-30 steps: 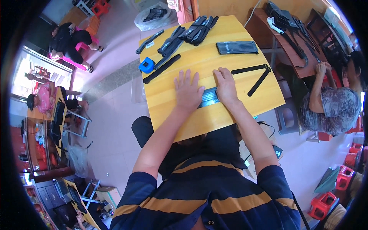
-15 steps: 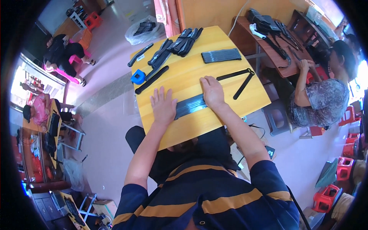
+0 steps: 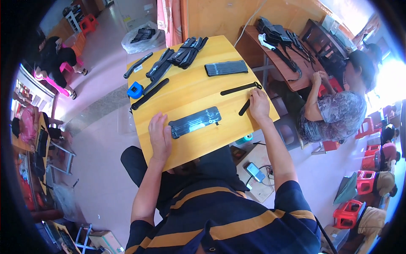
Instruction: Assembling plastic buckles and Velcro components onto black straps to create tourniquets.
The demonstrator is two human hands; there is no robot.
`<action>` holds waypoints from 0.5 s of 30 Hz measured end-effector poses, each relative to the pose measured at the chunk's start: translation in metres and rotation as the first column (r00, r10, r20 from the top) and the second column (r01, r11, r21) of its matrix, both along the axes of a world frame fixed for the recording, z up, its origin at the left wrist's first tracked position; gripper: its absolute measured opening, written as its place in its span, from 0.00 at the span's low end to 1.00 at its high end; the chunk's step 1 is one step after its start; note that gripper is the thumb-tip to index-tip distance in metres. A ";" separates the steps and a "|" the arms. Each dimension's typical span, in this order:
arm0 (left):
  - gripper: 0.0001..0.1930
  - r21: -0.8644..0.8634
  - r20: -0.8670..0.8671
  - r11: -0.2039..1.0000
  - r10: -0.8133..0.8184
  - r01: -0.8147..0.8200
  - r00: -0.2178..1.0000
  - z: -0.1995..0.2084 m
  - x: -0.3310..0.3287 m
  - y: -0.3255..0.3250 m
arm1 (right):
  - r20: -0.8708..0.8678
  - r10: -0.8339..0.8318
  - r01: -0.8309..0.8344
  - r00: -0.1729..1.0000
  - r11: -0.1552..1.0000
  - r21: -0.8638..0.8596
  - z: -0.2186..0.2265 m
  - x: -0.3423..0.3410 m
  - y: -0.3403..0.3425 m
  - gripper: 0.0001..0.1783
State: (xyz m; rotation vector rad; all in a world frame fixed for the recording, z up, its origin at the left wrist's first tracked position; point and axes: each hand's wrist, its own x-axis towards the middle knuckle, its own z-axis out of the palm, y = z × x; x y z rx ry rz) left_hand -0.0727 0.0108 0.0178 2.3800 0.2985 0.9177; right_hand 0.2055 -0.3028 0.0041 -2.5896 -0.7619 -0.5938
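Observation:
A flat pack of dark strips laid side by side (image 3: 195, 121), with a shiny surface, lies on the yellow wooden table (image 3: 190, 150) in front of me. My left hand (image 3: 160, 137) rests on its edge at the pack's left end, fingers stretched out and holding nothing. To the right, my right hand (image 3: 259, 106) has its fingers bent over one leg of a black strap (image 3: 237, 89). The strap lies in a V with a small loop at its joint. My fingers cover part of that leg. Beyond the first pack sits a similar dark pack (image 3: 226, 68).
Bundled black straps (image 3: 188, 53), a blue tape measure (image 3: 135, 90) and loose black straps (image 3: 150, 94) lie on the table's far left. At the right, a person (image 3: 338, 103) works at a brown table (image 3: 292, 80). A handheld device (image 3: 255, 172) lies below the table.
My right hand has left the dark pack and moved right onto the V-shaped strap. My left hand has come off the pack's left end and turned onto its edge. The view has shifted.

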 end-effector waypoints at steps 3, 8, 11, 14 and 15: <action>0.18 0.001 0.017 0.998 -0.064 0.064 0.998 0.014 0.001 -0.011 | -0.066 0.020 -0.023 0.998 0.999 -0.042 -0.005 -0.002 -0.005 0.13; 0.19 -0.014 -0.001 0.979 -0.203 0.203 0.979 0.038 0.042 -0.035 | -0.064 0.027 -0.029 0.998 0.999 -0.031 -0.003 -0.020 -0.007 0.14; 0.20 0.035 -0.072 0.936 -0.347 0.350 0.935 0.040 0.085 -0.059 | -0.056 0.042 -0.042 0.998 0.999 -0.016 0.002 -0.031 -0.010 0.14; 0.23 0.132 -0.185 0.882 -0.426 0.452 0.886 0.022 0.135 -0.090 | -0.041 0.053 -0.054 0.998 0.999 -0.003 0.000 -0.036 -0.015 0.15; 0.25 0.153 -0.265 0.872 -0.417 0.465 0.869 0.017 0.148 -0.101 | -0.024 0.059 -0.059 0.998 0.998 -0.003 -0.001 -0.036 -0.014 0.15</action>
